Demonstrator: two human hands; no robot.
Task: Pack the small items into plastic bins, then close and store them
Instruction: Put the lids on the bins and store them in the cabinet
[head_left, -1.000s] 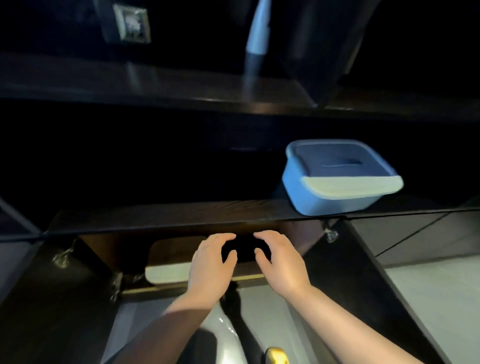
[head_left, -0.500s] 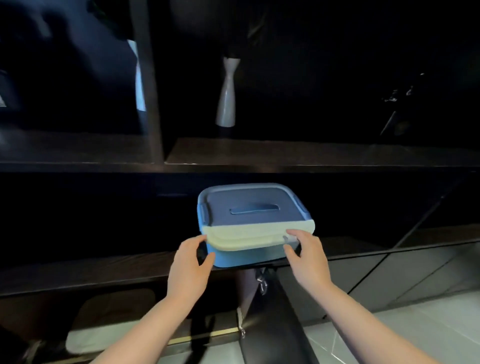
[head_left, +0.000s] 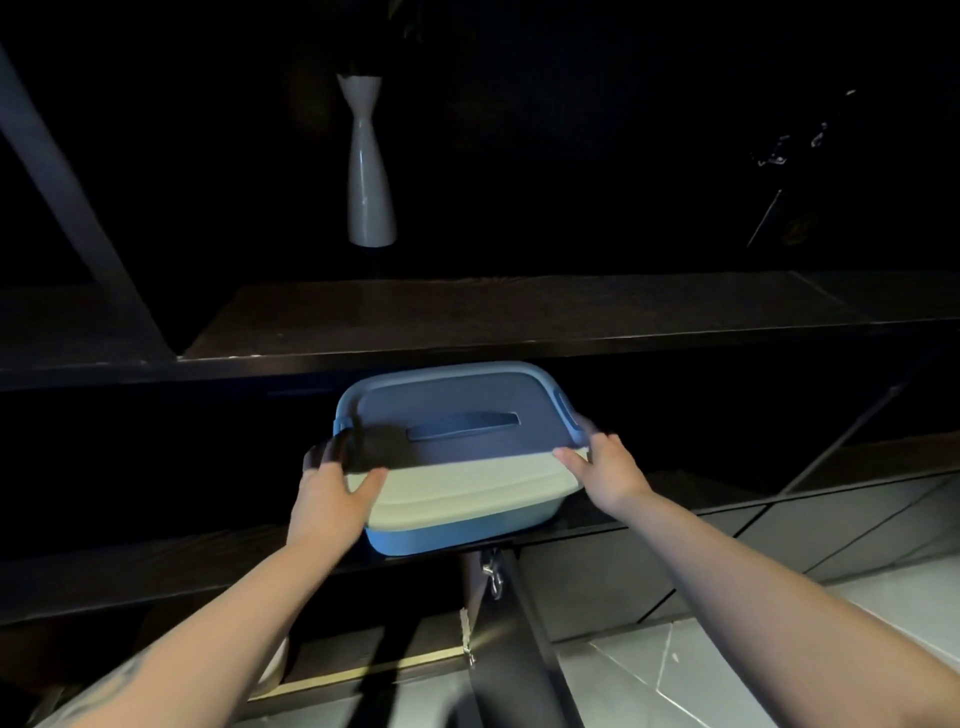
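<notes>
Blue lidded bin (head_left: 457, 457) sits at the shelf (head_left: 156, 566) front edge, left hand (head_left: 332, 493) and right hand (head_left: 605, 467) gripping its ends. Stiff plastic, probably light; the side rims seem the safest hold.

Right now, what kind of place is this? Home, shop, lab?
Probably a home, at a dark built-in shelving unit. A white vase stands on the upper shelf as decoration, both hands hold a lidded blue bin on the shelf below, and pale tiled floor shows underneath. It is too dim to tell more.
</notes>
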